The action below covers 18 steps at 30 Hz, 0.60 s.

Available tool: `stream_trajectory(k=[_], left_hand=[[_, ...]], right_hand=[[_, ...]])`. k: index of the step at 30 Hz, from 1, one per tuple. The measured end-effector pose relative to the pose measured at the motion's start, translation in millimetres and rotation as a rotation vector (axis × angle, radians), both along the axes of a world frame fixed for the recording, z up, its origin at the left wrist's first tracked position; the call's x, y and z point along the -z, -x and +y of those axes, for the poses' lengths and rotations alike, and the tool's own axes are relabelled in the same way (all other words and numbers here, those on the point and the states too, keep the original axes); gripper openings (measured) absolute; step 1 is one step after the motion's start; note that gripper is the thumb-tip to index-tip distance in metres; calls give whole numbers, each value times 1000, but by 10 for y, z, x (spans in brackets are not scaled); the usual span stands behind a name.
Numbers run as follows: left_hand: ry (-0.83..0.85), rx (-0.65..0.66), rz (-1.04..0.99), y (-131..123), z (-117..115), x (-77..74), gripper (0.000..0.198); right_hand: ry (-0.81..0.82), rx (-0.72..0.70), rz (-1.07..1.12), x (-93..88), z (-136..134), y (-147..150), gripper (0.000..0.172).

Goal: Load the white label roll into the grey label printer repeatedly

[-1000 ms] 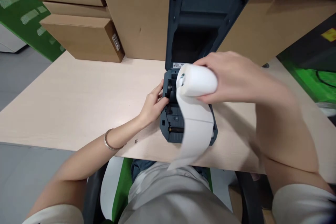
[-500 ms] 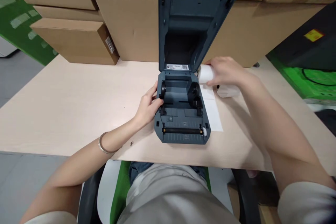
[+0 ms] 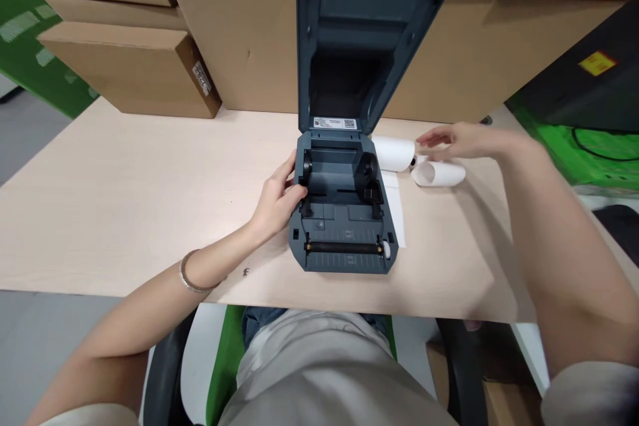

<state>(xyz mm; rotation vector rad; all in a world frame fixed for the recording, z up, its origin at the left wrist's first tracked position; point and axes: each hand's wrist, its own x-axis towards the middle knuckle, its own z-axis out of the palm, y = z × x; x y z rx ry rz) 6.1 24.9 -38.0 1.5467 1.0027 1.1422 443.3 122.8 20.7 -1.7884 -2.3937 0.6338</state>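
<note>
A dark blue-grey label printer (image 3: 344, 213) stands on the table with its lid raised and its inside bare of any roll. My left hand (image 3: 277, 200) grips the printer's left side, thumb over the edge; its fingertips are partly hidden behind the casing. Against the printer's right side lies a white paper roll (image 3: 394, 154), a strip of paper (image 3: 397, 213) running from it toward the front. Just right of that roll, my right hand (image 3: 456, 140) hovers with fingers spread, holding nothing. Below it rests a loose curl of white paper (image 3: 442, 174).
Cardboard boxes (image 3: 239, 46) line the back of the table, behind the raised lid. A smaller carton (image 3: 124, 70) stands at the back left. A dark box with a yellow label (image 3: 598, 64) is at the right, above a green surface (image 3: 574, 153).
My right hand has let go of the white paper roll and moved right. The paper strip now shows less beside the printer. My left hand keeps its grip on the printer.
</note>
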Motion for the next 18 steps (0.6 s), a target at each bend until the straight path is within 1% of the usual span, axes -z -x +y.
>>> stream_trajectory(k=[2,3,5,6,8,10,11,13,15,17,18], left_hand=[[-1,-1,-2,5,7,16,84],[-3,2,-4,6,10,23,83],[-14,12,-8,6,16,33,83],[-20,17,-9,6,18,36,83],[-28,28,-8,4,19,37,84],[-27,35,-10,3,19,37,85],[-22,36,-12,3,18,38,85],[-13,32,-19,6,20,44,85],[-13,23,-21,9,24,56,83],[-25,26,-18,10,30,67,81],[-32,31,-16,9,33,70,81]], right_hand=[[140,58,-95,113,-26,26,45],[175,82,-144,146,-59,72,48],[150,85,-190,131,-162,176,48],[138,76,-192,77,-227,217,46],[146,39,-148,-117,-369,258,39],[173,-1,-77,-386,-506,276,37],[181,-39,-38,-527,-563,300,39],[204,-167,33,-780,-648,427,43],[227,-329,86,-947,-690,686,45],[204,-429,126,-1006,-696,1051,43],[162,-438,131,-998,-692,1251,42]])
